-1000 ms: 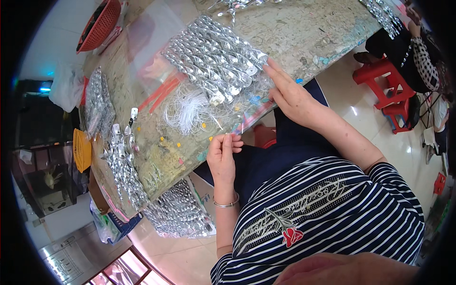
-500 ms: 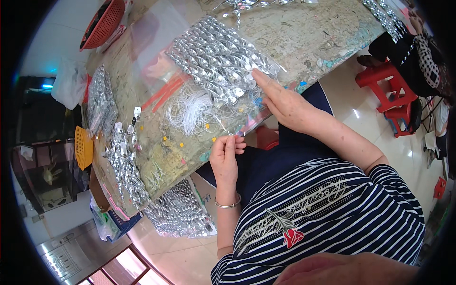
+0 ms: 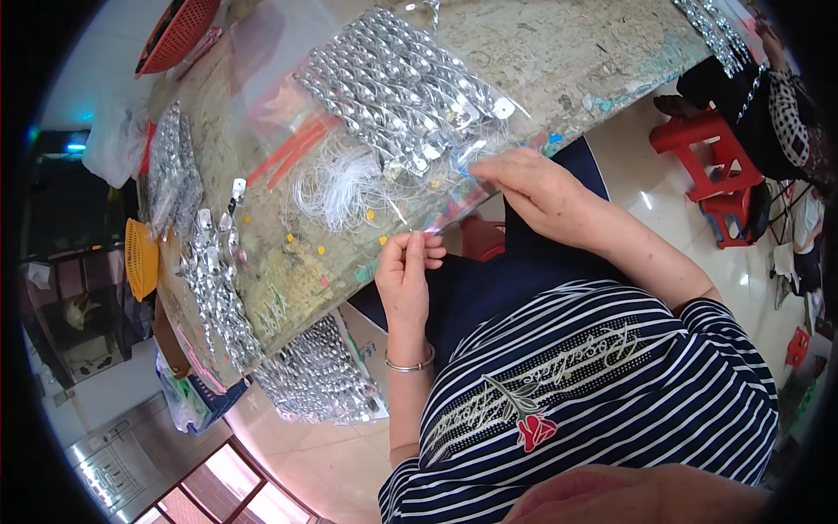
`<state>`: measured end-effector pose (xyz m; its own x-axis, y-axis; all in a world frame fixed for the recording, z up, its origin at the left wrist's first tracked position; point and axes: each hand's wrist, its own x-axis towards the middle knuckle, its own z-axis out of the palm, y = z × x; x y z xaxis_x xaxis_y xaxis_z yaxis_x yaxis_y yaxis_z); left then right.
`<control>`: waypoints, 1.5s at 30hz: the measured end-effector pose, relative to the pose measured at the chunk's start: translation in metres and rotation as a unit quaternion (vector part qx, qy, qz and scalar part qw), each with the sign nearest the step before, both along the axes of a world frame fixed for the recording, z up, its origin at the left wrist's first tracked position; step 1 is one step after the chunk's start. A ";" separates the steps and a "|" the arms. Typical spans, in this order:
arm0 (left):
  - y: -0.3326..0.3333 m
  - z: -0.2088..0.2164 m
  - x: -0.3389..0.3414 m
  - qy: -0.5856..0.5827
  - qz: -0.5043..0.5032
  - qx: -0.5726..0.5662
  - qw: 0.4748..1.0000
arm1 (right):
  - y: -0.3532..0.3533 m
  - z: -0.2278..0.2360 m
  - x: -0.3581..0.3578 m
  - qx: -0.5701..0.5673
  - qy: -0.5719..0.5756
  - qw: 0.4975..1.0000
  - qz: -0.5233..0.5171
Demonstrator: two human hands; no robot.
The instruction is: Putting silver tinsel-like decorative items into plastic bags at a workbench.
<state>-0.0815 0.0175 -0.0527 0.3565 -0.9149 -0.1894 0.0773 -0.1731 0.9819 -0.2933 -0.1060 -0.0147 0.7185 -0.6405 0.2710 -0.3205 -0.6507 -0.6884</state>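
My left hand (image 3: 407, 272) is at the near edge of the table, thumb and fingers pinched on the end of a thin white string (image 3: 399, 214). Just beyond it lies a loose tangle of white thread (image 3: 342, 188). To the right, my right hand (image 3: 543, 194) hovers by the table edge with its fingertips pressed together; whatever is between them is too small to make out. Beside those fingertips are clear and bluish plastic scraps (image 3: 463, 162). Rows of twisted silver foil strips (image 3: 397, 83) with small tabs lie beyond both hands.
Red strips (image 3: 292, 148) and clear plastic sheeting (image 3: 279, 52) lie on the worn table (image 3: 576, 52). More silver strips (image 3: 218, 293) hang over its left side, near a yellow basket (image 3: 140, 260). Red stools (image 3: 698, 148) and a person's patterned sleeve (image 3: 786, 113) are at right.
My right hand has drawn back from the silver strips toward the table edge, its fingers going from stretched out to pressed together. The left hand keeps its pinch. The whole view has shifted slightly.
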 end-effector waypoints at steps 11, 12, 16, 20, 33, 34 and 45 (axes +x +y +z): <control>0.002 -0.002 0.000 0.051 0.011 0.010 0.999 | -0.033 -0.023 0.022 0.064 -0.035 0.997 -0.025; 0.004 -0.002 0.000 0.047 0.015 0.010 0.999 | -0.029 -0.015 0.021 0.059 0.007 0.998 -0.011; 0.003 -0.001 -0.002 0.058 0.015 0.016 0.998 | -0.023 -0.021 0.022 -0.004 0.058 0.998 0.037; 0.001 0.003 -0.001 0.063 0.009 0.012 0.998 | -0.022 -0.019 0.027 -0.064 0.016 0.998 0.018; 0.004 0.007 0.004 0.135 0.009 0.044 0.990 | -0.006 -0.017 0.032 0.004 0.039 0.995 0.096; 0.005 0.006 0.005 0.134 0.013 0.044 0.990 | -0.007 -0.018 0.036 -0.035 0.027 0.996 0.078; -0.014 0.010 0.010 0.144 0.011 0.069 0.987 | 0.015 -0.011 0.062 0.031 -0.016 0.996 0.083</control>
